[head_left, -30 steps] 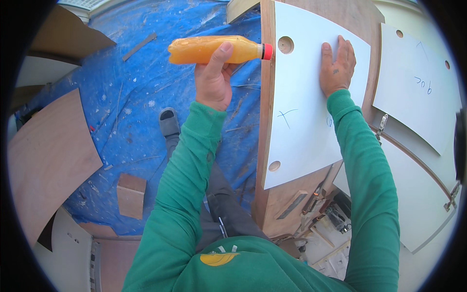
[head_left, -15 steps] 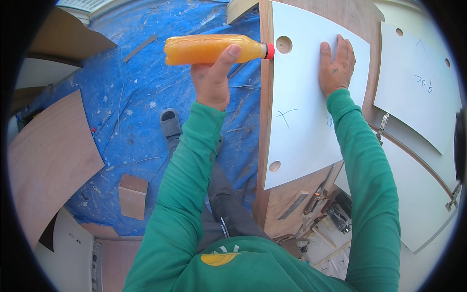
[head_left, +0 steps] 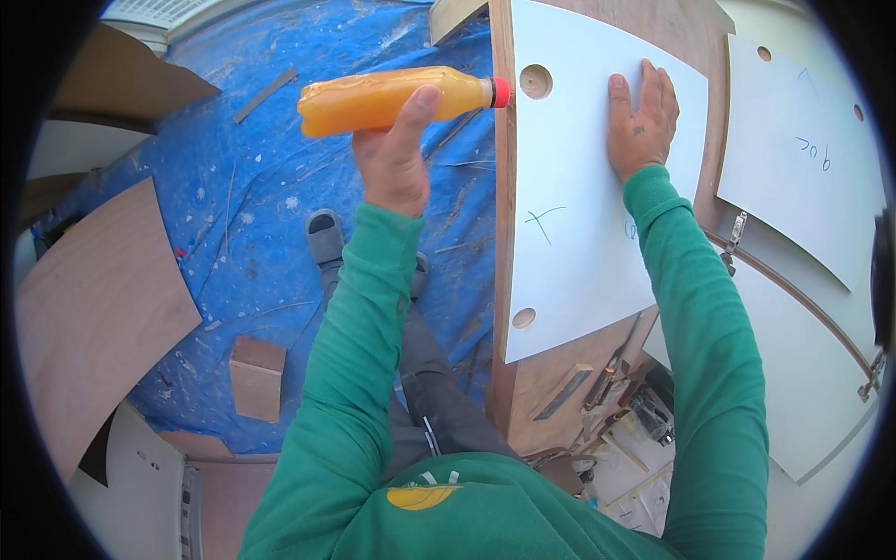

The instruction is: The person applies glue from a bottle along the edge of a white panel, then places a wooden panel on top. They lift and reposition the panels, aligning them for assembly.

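Observation:
My left hand [head_left: 394, 154] is wrapped round a clear plastic bottle [head_left: 373, 98] of orange liquid, held over the blue sheet. The bottle lies nearly level, its red cap [head_left: 501, 92] on and pointing right, in front of the workbench's left edge. On the right, my right hand [head_left: 642, 126] rests flat with fingers stretched out on a white panel [head_left: 579, 205]. That panel has round holes at its left side and blue pen marks. It lies on a brown wooden workbench [head_left: 504, 392].
A blue plastic sheet [head_left: 233, 215] covers the floor, with a wooden block [head_left: 257, 378] on it. A curved plywood sheet [head_left: 107, 308] leans at the left. Another white panel [head_left: 793, 149] and a metal hinge [head_left: 735, 238] are at the right. A metal bar [head_left: 562, 392] lies near several tools.
My left hand and the bottle have moved slightly left, and the bottle's base has dipped a little. My right hand stays flat on the panel.

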The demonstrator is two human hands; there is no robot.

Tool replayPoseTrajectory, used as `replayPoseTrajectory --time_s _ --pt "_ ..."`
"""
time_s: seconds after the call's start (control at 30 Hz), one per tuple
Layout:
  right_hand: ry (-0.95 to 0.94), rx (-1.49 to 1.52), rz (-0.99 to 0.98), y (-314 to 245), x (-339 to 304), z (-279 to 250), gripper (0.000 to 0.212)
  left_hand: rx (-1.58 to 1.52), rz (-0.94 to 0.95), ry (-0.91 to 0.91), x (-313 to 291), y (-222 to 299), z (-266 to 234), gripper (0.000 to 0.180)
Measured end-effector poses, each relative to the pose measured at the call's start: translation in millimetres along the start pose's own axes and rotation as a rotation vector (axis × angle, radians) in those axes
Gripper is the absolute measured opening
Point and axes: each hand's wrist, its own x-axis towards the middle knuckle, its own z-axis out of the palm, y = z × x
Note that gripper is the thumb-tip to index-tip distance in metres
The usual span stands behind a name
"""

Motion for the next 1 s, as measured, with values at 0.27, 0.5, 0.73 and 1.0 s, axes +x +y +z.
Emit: replayPoseTrajectory --time_s 0.27,0.5,0.73,1.0 --pt "0.01 -0.017 -0.019 -1 1 0 0.071 0.055 0.003 -0.059 6 2 3 0.038" --pt "-0.009 -0.003 0.007 -4 0 0 0.071 0.121 -0.02 -0.026 -20 5 -2 0.038" --pt "-0.016 -0.001 0.006 -3 0 -2 0.071 0.147 -0.062 -0.041 -33 8 -7 0.037" --pt "-0.006 0.001 -0.004 -3 0 -1 0.072 -0.006 -0.059 -0.068 1 -1 5 0.036"
